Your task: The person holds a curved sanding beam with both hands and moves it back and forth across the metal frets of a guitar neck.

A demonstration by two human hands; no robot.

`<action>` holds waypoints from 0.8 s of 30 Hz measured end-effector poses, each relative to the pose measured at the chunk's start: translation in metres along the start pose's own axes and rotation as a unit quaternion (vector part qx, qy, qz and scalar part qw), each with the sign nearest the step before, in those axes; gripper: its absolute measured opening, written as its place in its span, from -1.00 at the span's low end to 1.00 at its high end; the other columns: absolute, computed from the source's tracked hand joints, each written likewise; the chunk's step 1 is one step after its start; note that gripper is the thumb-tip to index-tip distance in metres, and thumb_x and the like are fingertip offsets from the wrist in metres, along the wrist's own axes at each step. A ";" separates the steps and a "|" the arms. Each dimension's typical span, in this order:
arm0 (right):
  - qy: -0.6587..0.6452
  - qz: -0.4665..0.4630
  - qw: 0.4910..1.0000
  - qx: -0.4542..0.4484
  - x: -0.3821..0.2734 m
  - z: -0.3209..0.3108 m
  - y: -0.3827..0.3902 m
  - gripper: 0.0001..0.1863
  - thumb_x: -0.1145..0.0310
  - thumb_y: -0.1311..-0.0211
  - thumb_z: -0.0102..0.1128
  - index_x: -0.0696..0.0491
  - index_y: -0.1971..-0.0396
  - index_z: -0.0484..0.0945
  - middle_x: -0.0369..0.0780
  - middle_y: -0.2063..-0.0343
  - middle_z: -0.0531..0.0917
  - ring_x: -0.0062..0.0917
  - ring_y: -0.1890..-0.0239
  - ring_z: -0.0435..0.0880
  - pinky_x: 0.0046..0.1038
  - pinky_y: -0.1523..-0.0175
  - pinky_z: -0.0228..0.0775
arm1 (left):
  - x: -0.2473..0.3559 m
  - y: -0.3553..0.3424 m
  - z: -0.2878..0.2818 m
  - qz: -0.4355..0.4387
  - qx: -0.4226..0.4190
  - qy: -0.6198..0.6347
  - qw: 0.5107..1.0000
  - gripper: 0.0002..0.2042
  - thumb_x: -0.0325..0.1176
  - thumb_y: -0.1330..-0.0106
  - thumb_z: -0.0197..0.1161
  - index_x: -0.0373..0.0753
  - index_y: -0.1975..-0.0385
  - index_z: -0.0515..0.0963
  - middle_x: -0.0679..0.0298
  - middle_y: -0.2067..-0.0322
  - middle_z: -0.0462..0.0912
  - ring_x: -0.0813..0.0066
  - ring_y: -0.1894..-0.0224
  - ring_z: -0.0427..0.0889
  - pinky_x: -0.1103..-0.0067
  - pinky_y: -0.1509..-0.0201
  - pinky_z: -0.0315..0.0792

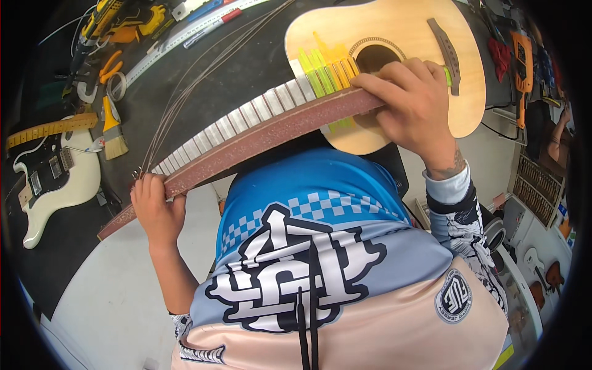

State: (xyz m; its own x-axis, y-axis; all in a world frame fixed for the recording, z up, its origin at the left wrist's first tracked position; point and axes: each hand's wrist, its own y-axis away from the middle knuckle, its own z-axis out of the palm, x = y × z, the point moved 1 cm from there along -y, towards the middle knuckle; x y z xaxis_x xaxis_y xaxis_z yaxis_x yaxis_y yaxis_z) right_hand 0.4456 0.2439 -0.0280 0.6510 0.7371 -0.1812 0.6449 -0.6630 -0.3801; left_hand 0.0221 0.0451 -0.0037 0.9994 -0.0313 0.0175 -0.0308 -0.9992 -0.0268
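An acoustic guitar with a pale wooden body [327,24] lies across the bench, its neck running down toward the left. Silvery tape strips cover the fretboard [246,114] between the frets, and yellow tape surrounds its body end. Along the near side of the neck lies a long reddish-brown bar with a gritty face, like a sanding beam [265,139]. My right hand [416,102] is closed on its right end, beside the soundhole. Farther left, my left hand [157,206] wraps round the beam near the headstock, fingers partly hidden. Loose strings [209,61] arc up from the headstock.
A white electric guitar [77,176] lies at the left, near a paintbrush [114,132] and orange-handled pliers [111,65]. A yellow-black power drill [98,24] and a long ruler [166,46] are at the back. An orange tool [523,77] is at far right, with another person's arm [558,132] beyond.
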 end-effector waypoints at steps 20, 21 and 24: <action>-0.005 0.008 1.000 -0.021 -0.003 -0.001 0.001 -0.46 0.35 0.04 0.46 -0.39 -0.04 0.79 -0.49 0.33 0.61 -0.49 0.17 0.61 -0.25 0.02 0.28 | -0.005 -0.005 0.002 -0.003 -0.009 -0.005 1.000 -0.61 -0.37 -0.03 0.56 -0.26 0.24 0.48 0.14 0.25 0.52 0.01 0.14 0.51 0.23 0.01 0.35; 0.000 0.000 1.000 -0.012 -0.003 -0.001 0.000 -0.43 0.38 0.08 0.44 -0.37 -0.05 0.78 -0.48 0.32 0.60 -0.48 0.18 0.60 -0.25 0.01 0.27 | -0.006 -0.006 0.002 -0.006 -0.006 -0.003 1.000 -0.62 -0.38 -0.01 0.54 -0.25 0.23 0.48 0.14 0.24 0.52 0.00 0.13 0.51 0.23 -0.01 0.36; -0.006 0.007 0.999 -0.048 -0.002 -0.005 -0.005 -0.43 0.38 0.07 0.44 -0.30 -0.07 0.76 -0.45 0.22 0.66 -0.45 0.11 0.64 -0.22 -0.07 0.32 | -0.007 -0.005 0.002 -0.019 -0.027 0.001 0.999 -0.61 -0.40 0.01 0.53 -0.24 0.21 0.51 0.14 0.23 0.53 0.01 0.11 0.52 0.23 -0.03 0.37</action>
State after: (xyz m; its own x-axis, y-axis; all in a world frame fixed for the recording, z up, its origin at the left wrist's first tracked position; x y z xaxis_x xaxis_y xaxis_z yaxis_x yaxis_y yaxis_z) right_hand 0.4430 0.2451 -0.0212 0.6556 0.7290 -0.1971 0.6719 -0.6822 -0.2883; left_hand 0.0151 0.0501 -0.0055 0.9998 0.0071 0.0189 0.0066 -0.9996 0.0278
